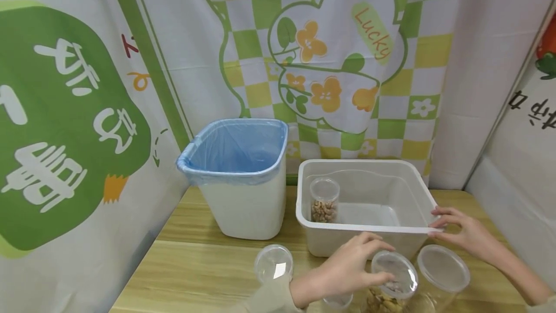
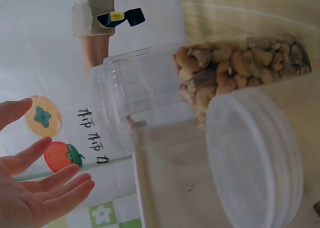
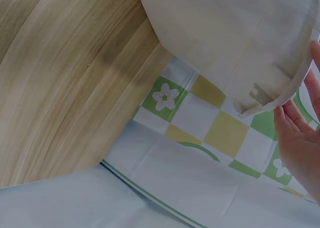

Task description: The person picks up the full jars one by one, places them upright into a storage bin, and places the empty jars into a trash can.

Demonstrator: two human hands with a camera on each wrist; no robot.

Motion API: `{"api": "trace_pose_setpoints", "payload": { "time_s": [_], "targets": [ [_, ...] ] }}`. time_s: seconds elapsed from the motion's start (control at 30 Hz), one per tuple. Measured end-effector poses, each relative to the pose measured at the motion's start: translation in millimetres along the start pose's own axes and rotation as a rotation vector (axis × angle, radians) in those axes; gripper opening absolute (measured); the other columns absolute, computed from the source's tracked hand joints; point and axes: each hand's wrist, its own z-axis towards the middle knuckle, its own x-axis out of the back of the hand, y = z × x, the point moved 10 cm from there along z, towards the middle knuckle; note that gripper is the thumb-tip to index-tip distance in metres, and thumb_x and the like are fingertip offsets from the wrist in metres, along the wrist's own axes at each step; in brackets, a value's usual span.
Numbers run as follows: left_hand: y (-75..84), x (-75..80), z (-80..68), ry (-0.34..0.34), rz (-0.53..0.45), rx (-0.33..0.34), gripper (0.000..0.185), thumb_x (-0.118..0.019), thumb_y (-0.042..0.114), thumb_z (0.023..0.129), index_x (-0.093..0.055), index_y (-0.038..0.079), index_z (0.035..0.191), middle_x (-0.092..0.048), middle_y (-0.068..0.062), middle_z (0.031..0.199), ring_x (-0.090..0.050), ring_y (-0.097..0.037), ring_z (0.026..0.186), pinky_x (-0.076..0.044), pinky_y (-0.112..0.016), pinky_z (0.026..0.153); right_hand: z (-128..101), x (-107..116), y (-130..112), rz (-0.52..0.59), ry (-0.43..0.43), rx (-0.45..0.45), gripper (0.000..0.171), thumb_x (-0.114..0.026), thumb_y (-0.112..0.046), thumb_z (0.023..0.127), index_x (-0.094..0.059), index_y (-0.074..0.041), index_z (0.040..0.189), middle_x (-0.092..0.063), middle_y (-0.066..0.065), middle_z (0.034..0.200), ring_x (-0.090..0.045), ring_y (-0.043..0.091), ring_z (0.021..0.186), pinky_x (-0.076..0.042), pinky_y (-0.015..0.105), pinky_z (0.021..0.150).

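Note:
My left hand point(image 1: 347, 267) reaches over a clear jar of nuts point(image 1: 391, 284) with a clear lid on it, near the table's front edge. In the left wrist view that hand point(image 2: 35, 188) is spread with straight fingers, apart from the nut jar point(image 2: 235, 72) and a clear lid point(image 2: 255, 163). My right hand point(image 1: 460, 233) rests with straight fingers on the front right corner of the white plastic tub's rim point(image 1: 369, 228). The right wrist view shows those fingers point(image 3: 300, 143) against the tub's rim point(image 3: 280, 95). Inside the tub, at its left, stands an open jar of nuts point(image 1: 324, 202).
A white bin with a blue liner point(image 1: 247, 206) stands left of the tub on the wooden table point(image 1: 195, 274). A second lidded clear jar point(image 1: 443, 269) sits at the front right. A clear round lid or jar top point(image 1: 273, 261) lies left of my left hand. Printed cloth walls close in behind and on both sides.

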Motion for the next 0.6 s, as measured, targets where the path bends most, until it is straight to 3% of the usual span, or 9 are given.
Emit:
{"api": "trace_pose_setpoints", "payload": {
  "time_s": [0.17,0.4,0.6],
  "targets": [
    [-4.9,-17.3,-0.8,-0.030,-0.029,0.028,0.043,-0.057,0.038,0.083,-0.051,0.017,0.120,-0.043,0.001,0.126,-0.041,-0.007,0.112,-0.038,-0.021,0.088,-1,-1,-1,0.018,-0.011,-0.007,0.019,-0.078,-0.018,0.063,-0.065,-0.027,0.074,-0.057,0.010,0.102,-0.041,-0.012,0.090,-0.047,0.033,0.068],
    [-11.9,-37.2,-1.3,-0.020,-0.043,0.030,0.051,-0.061,0.040,0.080,-0.046,0.021,0.124,-0.036,-0.004,0.132,-0.040,-0.014,0.115,-0.041,-0.022,0.085,-1,2,1,0.019,0.017,-0.007,0.020,-0.078,-0.017,0.062,-0.066,-0.027,0.073,-0.057,-0.004,0.102,-0.036,-0.016,0.093,-0.037,0.011,0.069],
    [-16.0,-46.9,-2.4,0.010,-0.060,0.036,0.056,-0.066,0.041,0.076,-0.044,0.021,0.123,-0.037,-0.006,0.130,-0.041,-0.014,0.114,-0.041,-0.020,0.083,-1,2,-1,0.005,0.020,0.012,0.021,-0.079,-0.017,0.061,-0.065,-0.028,0.073,-0.058,-0.003,0.101,-0.040,-0.014,0.091,-0.040,0.014,0.067]
  ]
}}
